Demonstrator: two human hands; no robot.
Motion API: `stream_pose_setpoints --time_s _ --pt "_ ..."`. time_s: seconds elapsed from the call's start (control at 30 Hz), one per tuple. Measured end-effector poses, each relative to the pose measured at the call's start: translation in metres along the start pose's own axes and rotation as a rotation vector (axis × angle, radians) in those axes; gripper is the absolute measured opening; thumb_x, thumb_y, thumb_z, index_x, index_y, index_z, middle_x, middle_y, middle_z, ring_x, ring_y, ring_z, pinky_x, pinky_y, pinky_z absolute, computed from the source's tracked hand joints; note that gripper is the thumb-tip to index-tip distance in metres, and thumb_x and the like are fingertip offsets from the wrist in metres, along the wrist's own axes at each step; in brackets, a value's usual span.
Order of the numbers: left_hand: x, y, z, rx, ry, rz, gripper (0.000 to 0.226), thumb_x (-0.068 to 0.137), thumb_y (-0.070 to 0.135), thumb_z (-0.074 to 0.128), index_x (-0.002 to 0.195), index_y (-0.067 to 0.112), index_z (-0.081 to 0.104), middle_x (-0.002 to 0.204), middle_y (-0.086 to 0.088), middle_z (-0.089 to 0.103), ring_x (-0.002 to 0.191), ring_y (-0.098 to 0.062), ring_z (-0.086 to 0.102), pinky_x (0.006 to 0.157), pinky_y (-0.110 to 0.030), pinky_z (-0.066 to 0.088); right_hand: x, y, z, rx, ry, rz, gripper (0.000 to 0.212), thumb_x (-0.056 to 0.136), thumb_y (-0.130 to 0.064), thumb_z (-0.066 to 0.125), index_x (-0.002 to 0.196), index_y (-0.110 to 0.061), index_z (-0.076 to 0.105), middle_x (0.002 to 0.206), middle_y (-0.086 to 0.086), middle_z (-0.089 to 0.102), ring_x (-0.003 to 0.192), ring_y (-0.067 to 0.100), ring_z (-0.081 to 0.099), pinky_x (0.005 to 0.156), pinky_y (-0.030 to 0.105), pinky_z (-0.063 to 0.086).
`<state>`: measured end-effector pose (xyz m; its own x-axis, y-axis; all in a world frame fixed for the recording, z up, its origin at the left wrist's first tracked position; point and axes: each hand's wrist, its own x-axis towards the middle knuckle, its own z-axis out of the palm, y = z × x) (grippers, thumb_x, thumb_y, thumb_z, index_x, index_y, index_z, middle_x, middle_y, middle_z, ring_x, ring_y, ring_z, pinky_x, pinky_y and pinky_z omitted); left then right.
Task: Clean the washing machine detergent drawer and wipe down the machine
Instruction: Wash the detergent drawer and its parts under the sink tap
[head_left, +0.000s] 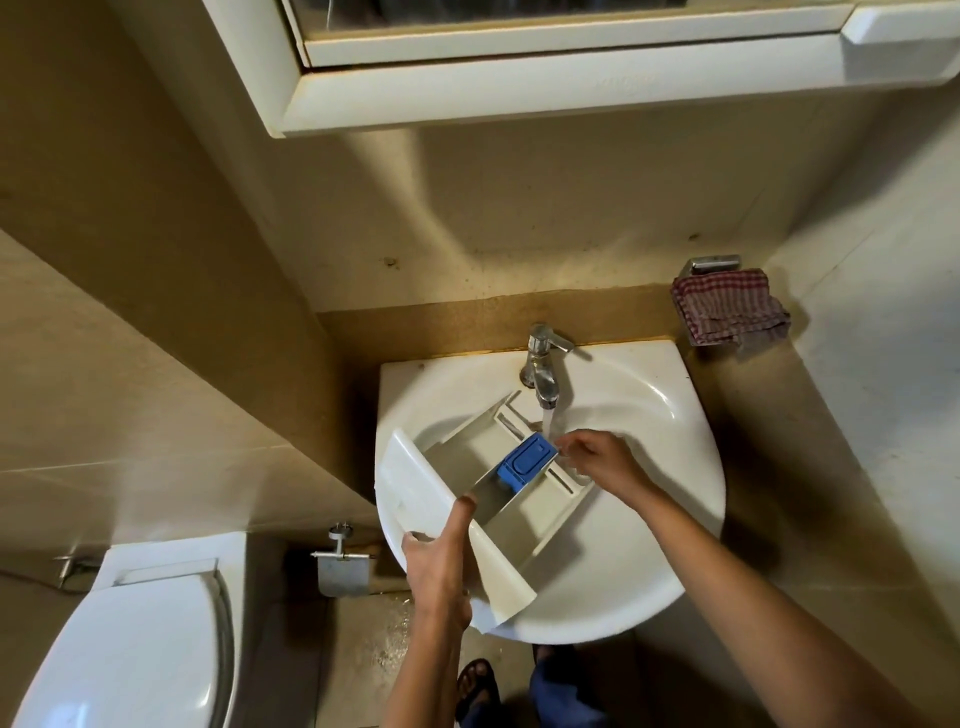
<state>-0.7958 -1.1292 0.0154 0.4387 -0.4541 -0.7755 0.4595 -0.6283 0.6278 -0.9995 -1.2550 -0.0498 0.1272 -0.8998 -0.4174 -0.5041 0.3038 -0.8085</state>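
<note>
I have the drawer (519, 519) lying slantwise across the sink (675, 519). Its wide front panel (415, 483) is over the near-left rim and its back end is under the tap (543, 364) at the far edge. My left hand (441, 566) grips the panel, thumb laid up its face and fingers curled round its lower edge. My right hand (602, 462) is at the back end, fingers curled and pinching the drawer's rim just beside the blue insert (524, 462). So both hands are clamped on the drawer, well apart, one at each end. Water (550, 423) runs from the tap and lands at that back end, close to my right fingertips.

I judge this to be the rinsing step, early in the task, with the machine itself out of view. To do it well I'd hold the panel firmly, since it hangs past the rim and could slip when wet. I'd tilt the drawer so water drains through each compartment into the basin, and shift it so the stream reaches the insert and the corners where residue likely hides. A checked cloth (727, 309) hangs near the far-right corner, handy for wiping afterwards.
</note>
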Motion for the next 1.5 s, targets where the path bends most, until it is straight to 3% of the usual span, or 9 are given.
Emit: stream_pose_setpoints --time_s 0.1,0.33,0.47,0.63,0.73,0.87,1.17,1.4,1.5 --pt "-0.007 -0.003 0.005 -0.044 -0.002 0.008 0.056 0.078 0.035 0.076 0.113 0.01 0.04 0.092 -0.006 0.054 0.078 -0.02 0.053 0.075 -0.04 0.047 0.005 -0.02 -0.001 0.204 0.004 0.077 0.017 0.089 -0.009 0.061 0.086 -0.023 0.07 0.081 -0.001 0.07 0.072 0.011 0.062 0.063 0.02 0.048" --pt "-0.008 -0.015 0.032 -0.216 0.025 0.086 0.08 0.051 0.047 0.08 0.113 0.005 0.052 0.077 -0.006 0.061 0.06 -0.02 0.053 0.056 -0.03 0.049 0.024 -0.033 -0.009 0.252 0.284 0.041 0.025 0.082 0.001 0.059 0.088 -0.02 0.07 0.096 0.002 0.071 0.093 0.019 0.065 0.085 0.03 0.049" --pt "0.002 -0.031 0.042 -0.217 0.014 0.026 0.092 0.054 0.047 0.077 0.13 0.009 0.042 0.094 -0.011 0.066 0.073 -0.023 0.059 0.084 -0.06 0.05 0.02 -0.029 -0.001 -0.011 0.291 -0.045 0.03 0.084 0.0 0.056 0.11 -0.01 0.068 0.115 0.003 0.067 0.107 0.017 0.059 0.088 0.02 0.041" --pt "-0.001 -0.06 0.046 -0.244 -0.09 -0.024 0.105 0.06 0.041 0.079 0.142 0.02 0.017 0.113 -0.011 0.062 0.099 -0.023 0.063 0.091 -0.052 0.053 0.016 -0.019 0.007 -0.27 0.262 -0.188 0.041 0.082 0.007 0.056 0.122 -0.002 0.058 0.134 0.015 0.052 0.128 0.027 0.046 0.096 0.011 0.027" --pt "-0.004 -0.073 0.052 -0.213 -0.145 -0.021 0.12 0.058 0.035 0.08 0.146 0.019 -0.001 0.115 -0.009 0.061 0.103 -0.023 0.062 0.098 -0.047 0.05 0.014 -0.013 0.01 -0.296 0.275 -0.157 0.051 0.08 0.013 0.051 0.128 -0.003 0.054 0.139 0.016 0.048 0.134 0.028 0.04 0.106 0.021 0.028" --pt "-0.001 -0.084 0.058 -0.229 -0.186 -0.063 0.119 0.054 0.04 0.081 0.143 0.02 0.004 0.112 -0.01 0.06 0.101 -0.023 0.062 0.097 -0.048 0.05 0.016 -0.014 0.005 -0.204 0.371 -0.101 0.06 0.073 0.017 0.05 0.128 -0.005 0.056 0.128 0.013 0.058 0.115 0.027 0.055 0.099 0.034 0.046" --pt "-0.006 -0.098 0.078 -0.216 -0.227 -0.113 0.069 0.081 0.028 0.075 0.126 0.014 0.024 0.106 -0.011 0.06 0.099 -0.026 0.064 0.094 -0.046 0.053 0.008 -0.016 -0.021 -0.236 0.468 -0.167 0.055 0.075 0.019 0.047 0.125 -0.001 0.06 0.126 0.015 0.061 0.116 0.029 0.058 0.104 0.034 0.043" --pt "0.004 -0.105 0.074 -0.289 -0.323 -0.146 0.072 0.073 0.032 0.076 0.122 0.011 0.027 0.115 -0.019 0.06 0.104 -0.03 0.065 0.091 -0.043 0.055 -0.008 -0.001 0.0 -0.806 0.193 -0.379 0.059 0.096 -0.022 0.039 0.149 -0.004 0.022 0.157 0.014 0.01 0.144 0.042 -0.008 0.119 0.05 -0.001" --pt "0.008 -0.102 0.066 -0.295 -0.385 -0.182 0.055 0.089 0.019 0.066 0.125 0.006 0.027 0.12 -0.022 0.058 0.104 -0.031 0.065 0.088 -0.04 0.056 -0.016 0.003 0.002 -0.941 0.165 -0.367 0.061 0.099 -0.028 0.032 0.152 -0.01 0.009 0.155 0.0 -0.002 0.14 0.032 -0.026 0.113 0.038 -0.019"
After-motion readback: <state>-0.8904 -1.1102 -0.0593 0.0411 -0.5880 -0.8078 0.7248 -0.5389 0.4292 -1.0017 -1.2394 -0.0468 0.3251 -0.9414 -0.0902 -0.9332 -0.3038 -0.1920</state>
